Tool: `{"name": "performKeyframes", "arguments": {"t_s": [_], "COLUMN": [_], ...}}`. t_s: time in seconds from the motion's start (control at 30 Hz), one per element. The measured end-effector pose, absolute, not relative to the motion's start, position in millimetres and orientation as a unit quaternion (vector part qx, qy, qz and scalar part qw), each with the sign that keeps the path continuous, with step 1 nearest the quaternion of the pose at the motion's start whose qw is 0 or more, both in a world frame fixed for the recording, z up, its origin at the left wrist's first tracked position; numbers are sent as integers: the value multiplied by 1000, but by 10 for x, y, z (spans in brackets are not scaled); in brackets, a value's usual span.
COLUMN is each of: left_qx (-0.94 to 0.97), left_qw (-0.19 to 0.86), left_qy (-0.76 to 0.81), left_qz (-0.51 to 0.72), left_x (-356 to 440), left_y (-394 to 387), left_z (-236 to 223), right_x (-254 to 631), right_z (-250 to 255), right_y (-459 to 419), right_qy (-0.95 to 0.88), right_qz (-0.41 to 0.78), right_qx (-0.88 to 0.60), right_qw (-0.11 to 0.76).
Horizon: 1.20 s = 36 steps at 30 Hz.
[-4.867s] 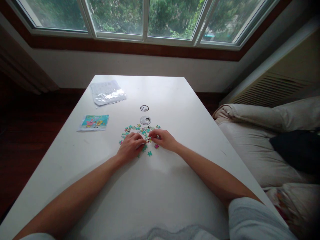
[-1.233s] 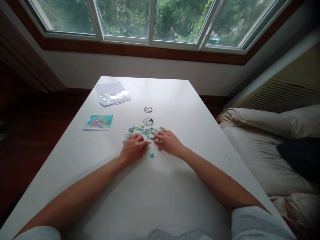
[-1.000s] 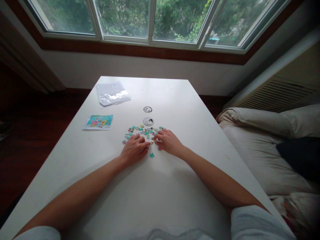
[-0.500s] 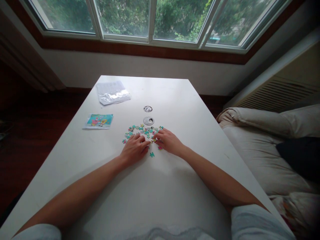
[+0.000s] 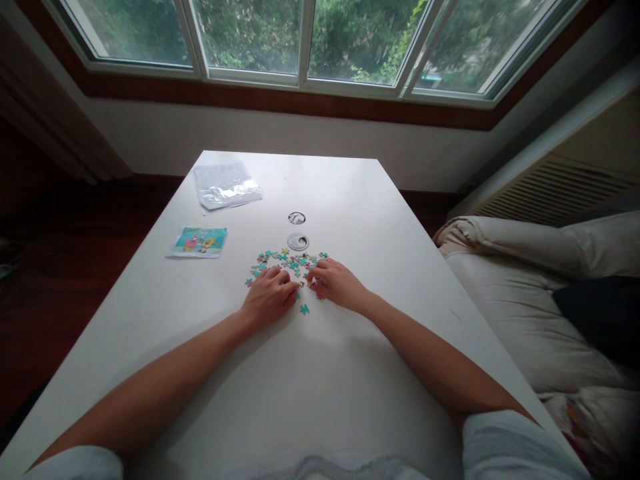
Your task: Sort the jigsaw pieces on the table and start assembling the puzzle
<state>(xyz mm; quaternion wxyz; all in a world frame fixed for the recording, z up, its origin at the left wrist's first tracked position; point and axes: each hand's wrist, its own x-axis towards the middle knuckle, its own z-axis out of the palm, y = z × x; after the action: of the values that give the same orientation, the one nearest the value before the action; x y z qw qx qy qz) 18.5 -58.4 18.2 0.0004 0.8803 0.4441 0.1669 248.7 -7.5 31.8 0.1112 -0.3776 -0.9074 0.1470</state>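
Observation:
Small jigsaw puzzle pieces (image 5: 296, 262), mostly teal with some pink and yellow, lie in a loose cluster on the white table (image 5: 320, 373). My left hand (image 5: 270, 293) rests at the cluster's near left side, fingers curled, its fingertips at a small yellowish piece (image 5: 302, 284). Facing it, my right hand (image 5: 336, 283) is pinched at the near right side, with a puzzle piece at its fingertips that is mostly hidden. The hands are a small gap apart. One teal puzzle piece (image 5: 305, 309) lies by itself just nearer to me.
A picture card (image 5: 200, 243) with cartoon figures lies left of the pieces. Behind it is a clear plastic bag (image 5: 227, 185) with paper. Two round inserts (image 5: 298, 242) sit in the tabletop beyond the cluster. A beige sofa (image 5: 510, 300) stands along the right.
Both hands stay in nearly the same place, with only slight finger movement among the pieces. The whole view has shifted by a very small amount.

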Motion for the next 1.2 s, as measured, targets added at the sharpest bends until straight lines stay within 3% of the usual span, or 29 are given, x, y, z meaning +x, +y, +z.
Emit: {"name": "performKeyframes", "arguments": {"t_s": [0.4,1.2], "left_qx": [879,882], "left_qw": [1,14], "left_qy": [448,441], "left_qz": [164,165], "left_x": [191,197], "left_y": [-587,-575], "left_z": [190,148], "right_x": [2488,2462], "right_z": [331,184], "right_y": [-65,-22], "right_qy": [-916,-899], "right_qz": [132,169], "right_qx": [-366,-370], "right_qw": [92,162]}}
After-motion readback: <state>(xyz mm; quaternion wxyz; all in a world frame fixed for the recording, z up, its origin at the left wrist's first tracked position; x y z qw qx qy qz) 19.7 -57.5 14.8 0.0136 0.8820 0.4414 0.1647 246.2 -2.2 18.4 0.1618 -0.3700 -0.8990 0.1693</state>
